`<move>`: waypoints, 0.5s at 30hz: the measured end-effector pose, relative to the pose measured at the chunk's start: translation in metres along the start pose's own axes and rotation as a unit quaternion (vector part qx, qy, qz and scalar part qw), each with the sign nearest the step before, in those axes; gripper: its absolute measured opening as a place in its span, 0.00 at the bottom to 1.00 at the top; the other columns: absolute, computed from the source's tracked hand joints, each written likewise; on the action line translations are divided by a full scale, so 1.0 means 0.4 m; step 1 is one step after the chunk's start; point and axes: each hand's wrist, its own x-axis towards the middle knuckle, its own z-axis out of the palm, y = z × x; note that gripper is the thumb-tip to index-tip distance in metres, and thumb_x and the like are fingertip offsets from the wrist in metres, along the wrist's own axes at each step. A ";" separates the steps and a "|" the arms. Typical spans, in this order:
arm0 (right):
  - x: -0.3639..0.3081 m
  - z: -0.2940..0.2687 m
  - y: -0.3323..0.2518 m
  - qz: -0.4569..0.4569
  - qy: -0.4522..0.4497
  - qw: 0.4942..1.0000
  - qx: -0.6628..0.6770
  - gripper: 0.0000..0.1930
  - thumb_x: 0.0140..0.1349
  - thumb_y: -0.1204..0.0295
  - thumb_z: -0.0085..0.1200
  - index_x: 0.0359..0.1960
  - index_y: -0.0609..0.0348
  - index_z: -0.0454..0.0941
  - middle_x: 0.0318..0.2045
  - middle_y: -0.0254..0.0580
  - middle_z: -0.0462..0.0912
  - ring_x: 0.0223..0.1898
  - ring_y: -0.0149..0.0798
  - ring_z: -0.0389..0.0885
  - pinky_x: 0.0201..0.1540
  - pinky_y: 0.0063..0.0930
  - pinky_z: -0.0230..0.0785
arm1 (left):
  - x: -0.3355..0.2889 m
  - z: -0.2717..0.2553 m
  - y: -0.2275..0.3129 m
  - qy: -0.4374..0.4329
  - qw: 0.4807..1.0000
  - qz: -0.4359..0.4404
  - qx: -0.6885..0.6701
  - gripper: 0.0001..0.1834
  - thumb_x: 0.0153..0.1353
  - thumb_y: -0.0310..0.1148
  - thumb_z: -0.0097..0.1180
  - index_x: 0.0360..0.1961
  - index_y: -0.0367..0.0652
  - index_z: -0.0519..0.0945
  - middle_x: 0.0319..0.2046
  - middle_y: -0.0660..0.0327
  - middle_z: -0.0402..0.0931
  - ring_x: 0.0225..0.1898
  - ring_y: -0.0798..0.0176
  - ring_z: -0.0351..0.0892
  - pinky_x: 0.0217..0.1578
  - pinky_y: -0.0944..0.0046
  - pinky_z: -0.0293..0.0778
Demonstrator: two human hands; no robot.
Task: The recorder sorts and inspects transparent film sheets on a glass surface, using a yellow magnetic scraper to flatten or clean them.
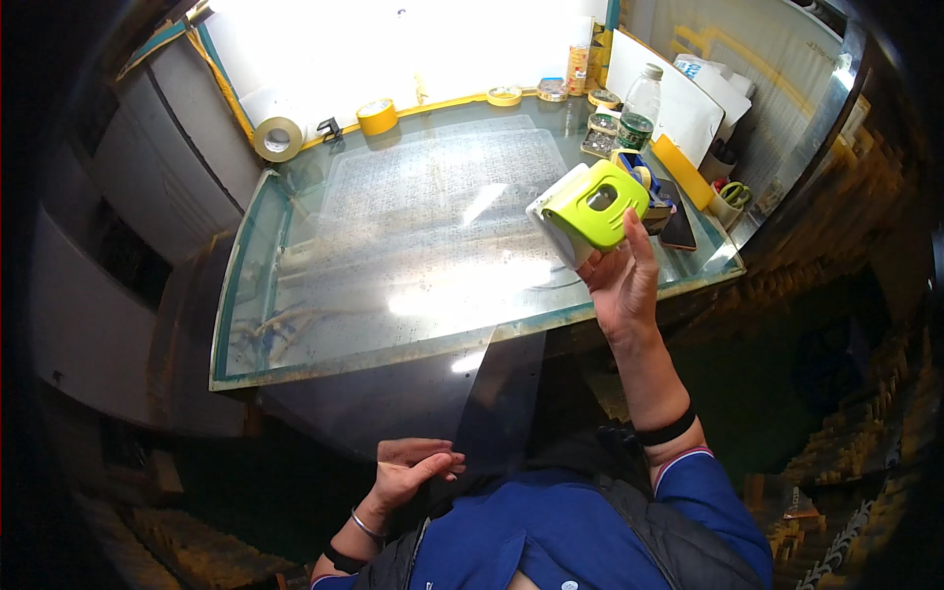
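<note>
My right hand (627,285) is raised over the right front part of a glass-topped table (324,366), closed round a lime-green hole punch (612,187) with a pale grey base. The punch is tilted, with its green handle upward. Low in front of me, off the table's near edge, my left hand (415,472) pinches the edge of a clear plastic sheet (374,408), thumb above and fingers seen dimly through it. This sheet hangs between my body and the table edge. Large see-through printed sheets (442,167) lie flat on the glass.
Along the back stand a wide tape roll (278,140), a yellow tape roll (377,117) and a black clip (330,129). Crowding the right side are a clear bottle (641,103), a blue tape dispenser (634,165), a dark phone (678,221) and green-handled scissors (734,194).
</note>
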 end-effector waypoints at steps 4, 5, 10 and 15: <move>-0.053 0.011 0.012 0.041 -0.033 0.999 -0.002 0.27 0.57 0.57 0.50 0.55 0.56 0.59 0.48 0.43 0.71 0.49 0.38 0.73 0.50 0.36 0.68 | 0.014 0.017 0.014 0.019 0.999 0.000 -0.027 0.10 0.54 0.21 0.54 0.39 0.28 0.75 0.32 0.44 0.77 0.34 0.53 0.80 0.31 0.64 0.79; -0.067 0.010 0.017 0.052 -0.047 0.998 -0.012 0.28 0.57 0.56 0.49 0.55 0.56 0.59 0.49 0.43 0.71 0.51 0.39 0.71 0.51 0.37 0.66 | 0.018 0.020 0.016 0.022 0.999 0.002 -0.029 0.10 0.54 0.21 0.54 0.39 0.28 0.75 0.33 0.43 0.77 0.34 0.53 0.80 0.31 0.64 0.79; -0.109 -0.009 0.031 0.074 -0.030 0.997 0.008 0.28 0.58 0.56 0.49 0.56 0.56 0.58 0.50 0.43 0.70 0.51 0.40 0.71 0.52 0.38 0.66 | 0.036 0.033 0.023 0.024 0.999 0.010 -0.040 0.11 0.55 0.21 0.53 0.40 0.28 0.75 0.33 0.44 0.77 0.33 0.54 0.80 0.31 0.65 0.79; -0.127 -0.004 0.039 0.073 -0.004 0.997 0.012 0.28 0.57 0.53 0.49 0.55 0.53 0.59 0.48 0.40 0.71 0.46 0.39 0.74 0.43 0.33 0.72 | 0.044 0.044 0.022 0.029 0.999 0.022 -0.038 0.11 0.55 0.22 0.53 0.40 0.28 0.75 0.32 0.44 0.78 0.32 0.54 0.81 0.31 0.65 0.79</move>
